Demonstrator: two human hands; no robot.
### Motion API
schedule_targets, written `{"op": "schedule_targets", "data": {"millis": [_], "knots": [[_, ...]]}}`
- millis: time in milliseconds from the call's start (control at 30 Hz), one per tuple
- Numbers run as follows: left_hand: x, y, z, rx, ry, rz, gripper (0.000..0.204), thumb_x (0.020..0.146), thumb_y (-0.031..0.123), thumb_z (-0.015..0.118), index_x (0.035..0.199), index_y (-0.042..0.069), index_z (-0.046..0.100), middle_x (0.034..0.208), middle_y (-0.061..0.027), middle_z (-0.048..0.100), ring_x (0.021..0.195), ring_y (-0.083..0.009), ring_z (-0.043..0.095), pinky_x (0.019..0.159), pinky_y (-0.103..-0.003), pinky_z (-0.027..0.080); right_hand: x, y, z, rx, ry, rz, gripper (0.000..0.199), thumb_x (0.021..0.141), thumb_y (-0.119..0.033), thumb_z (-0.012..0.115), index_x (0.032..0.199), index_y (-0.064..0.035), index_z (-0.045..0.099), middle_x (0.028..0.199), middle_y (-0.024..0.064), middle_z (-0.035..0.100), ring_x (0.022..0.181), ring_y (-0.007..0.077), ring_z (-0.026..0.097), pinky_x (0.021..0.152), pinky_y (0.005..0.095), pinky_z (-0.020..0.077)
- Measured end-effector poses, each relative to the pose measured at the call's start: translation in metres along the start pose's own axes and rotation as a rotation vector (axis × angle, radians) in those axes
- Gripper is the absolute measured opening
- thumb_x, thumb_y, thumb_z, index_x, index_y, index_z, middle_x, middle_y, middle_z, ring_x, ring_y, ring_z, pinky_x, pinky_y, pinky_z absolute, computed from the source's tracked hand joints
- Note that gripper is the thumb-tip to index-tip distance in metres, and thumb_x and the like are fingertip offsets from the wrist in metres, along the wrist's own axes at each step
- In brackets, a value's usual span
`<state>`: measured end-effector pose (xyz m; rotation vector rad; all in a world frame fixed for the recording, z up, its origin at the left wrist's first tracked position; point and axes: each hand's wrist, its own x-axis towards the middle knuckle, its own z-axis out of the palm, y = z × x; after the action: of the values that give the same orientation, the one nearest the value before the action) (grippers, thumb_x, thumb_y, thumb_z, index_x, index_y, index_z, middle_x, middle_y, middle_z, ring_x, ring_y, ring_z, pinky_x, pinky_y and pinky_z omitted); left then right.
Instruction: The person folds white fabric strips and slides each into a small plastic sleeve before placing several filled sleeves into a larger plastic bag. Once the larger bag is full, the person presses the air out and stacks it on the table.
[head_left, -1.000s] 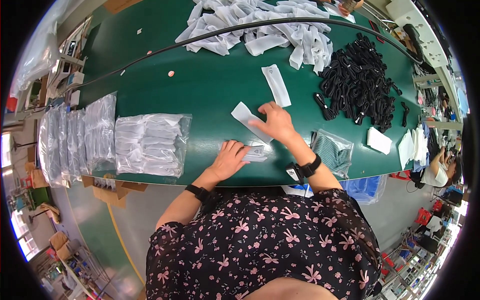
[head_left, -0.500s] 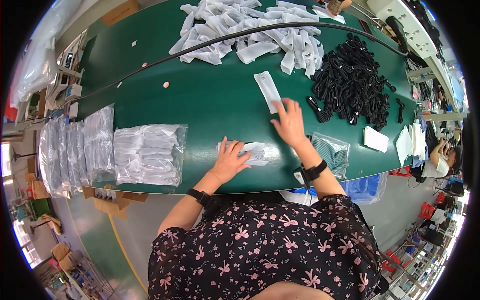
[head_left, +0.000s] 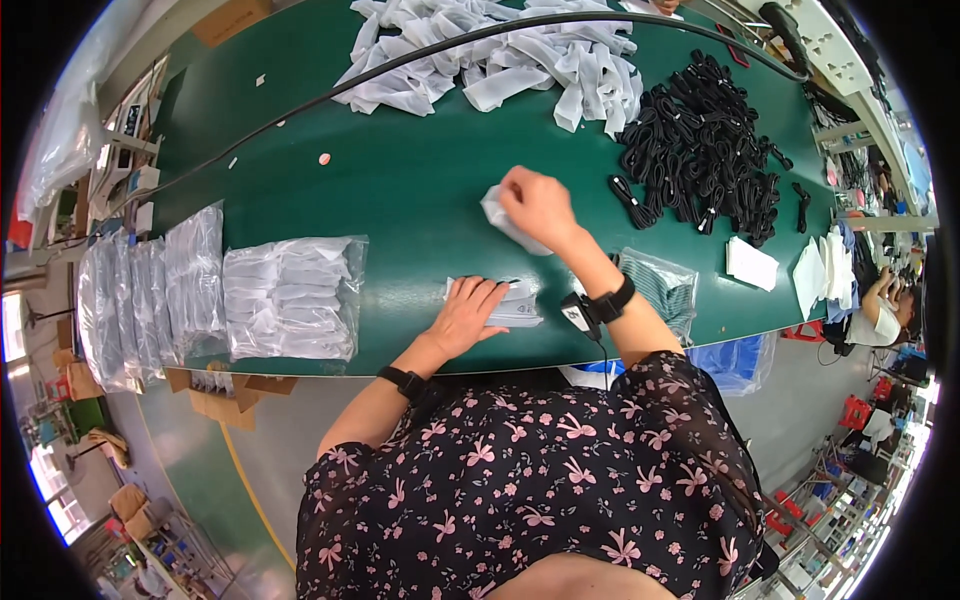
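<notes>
My left hand (head_left: 468, 312) lies flat, fingers spread, on a small clear packet (head_left: 512, 303) near the front edge of the green table (head_left: 400, 200). My right hand (head_left: 535, 203) is raised farther out over the table, closed on a white plastic pouch (head_left: 502, 222) that hangs below the fingers. A heap of the same white pouches (head_left: 500, 55) lies at the far side. A pile of black coiled cables (head_left: 705, 160) sits to the right of my right hand.
Stacks of filled clear bags (head_left: 290, 298) and more bags (head_left: 150, 290) lie at the left. A black cable (head_left: 420, 55) runs across the table. A striped clear bag (head_left: 660, 280) and white sheets (head_left: 750, 263) lie at the right. Another person (head_left: 880, 310) sits far right.
My right hand went from the packet at the front edge out to a single pouch on the table, and now holds it lifted. My left hand stayed on the packet.
</notes>
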<state>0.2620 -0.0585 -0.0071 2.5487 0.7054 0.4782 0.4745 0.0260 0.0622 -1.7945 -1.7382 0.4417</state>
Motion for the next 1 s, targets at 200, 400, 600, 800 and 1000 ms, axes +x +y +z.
{"op": "schedule_targets", "data": {"millis": [200,400,600,800,1000], "knots": [[-0.003,-0.002,0.006,-0.070,0.021,-0.031,0.074,0.067,0.034,0.080,0.125,0.000,0.050,0.119,-0.0163,0.048,0.114,-0.0350,0.044,0.099,-0.046,0.038,-0.030,0.024,0.012,-0.041,-0.374,-0.036,0.040,0.078,-0.033,0.072,0.101,-0.0017,0.065,0.097,0.0156,0.063,0.088,0.0323,0.064,0.076,0.0413,0.0518],[-0.001,0.000,0.003,-0.022,0.064,-0.042,0.068,0.065,0.037,0.081,0.119,0.003,0.056,0.124,-0.0166,0.045,0.118,-0.0361,0.041,0.102,-0.048,0.036,-0.057,0.027,0.038,0.017,-0.438,-0.127,0.038,0.073,-0.026,0.076,0.097,-0.0020,0.062,0.094,0.0129,0.061,0.086,0.0314,0.062,0.074,0.0399,0.0506],[0.018,0.008,-0.021,0.134,0.107,-0.035,0.065,0.066,0.043,0.079,0.116,0.007,0.059,0.129,-0.0176,0.044,0.124,-0.0371,0.037,0.108,-0.060,0.025,-0.053,0.044,0.035,0.023,-0.468,-0.225,0.029,0.069,-0.017,0.074,0.091,-0.0042,0.059,0.093,0.0143,0.058,0.091,0.0352,0.060,0.079,0.0447,0.0493],[0.013,-0.011,0.000,0.094,-0.036,-0.076,0.066,0.065,0.046,0.079,0.115,0.009,0.059,0.134,-0.0183,0.042,0.128,-0.0377,0.035,0.110,-0.064,0.018,-0.024,0.061,0.000,0.128,-0.446,-0.297,0.033,0.068,-0.009,0.071,0.097,-0.0061,0.058,0.093,0.0134,0.056,0.091,0.0334,0.058,0.077,0.0432,0.0484],[0.013,-0.002,0.000,0.120,-0.083,-0.113,0.063,0.067,0.047,0.078,0.113,0.008,0.059,0.139,-0.0145,0.042,0.129,-0.0378,0.035,0.110,-0.063,0.019,0.088,0.133,-0.023,-0.546,0.349,-0.348,0.032,0.071,-0.004,0.067,0.102,-0.0081,0.059,0.105,0.0114,0.059,0.102,0.0288,0.056,0.085,0.0428,0.0458]]}}
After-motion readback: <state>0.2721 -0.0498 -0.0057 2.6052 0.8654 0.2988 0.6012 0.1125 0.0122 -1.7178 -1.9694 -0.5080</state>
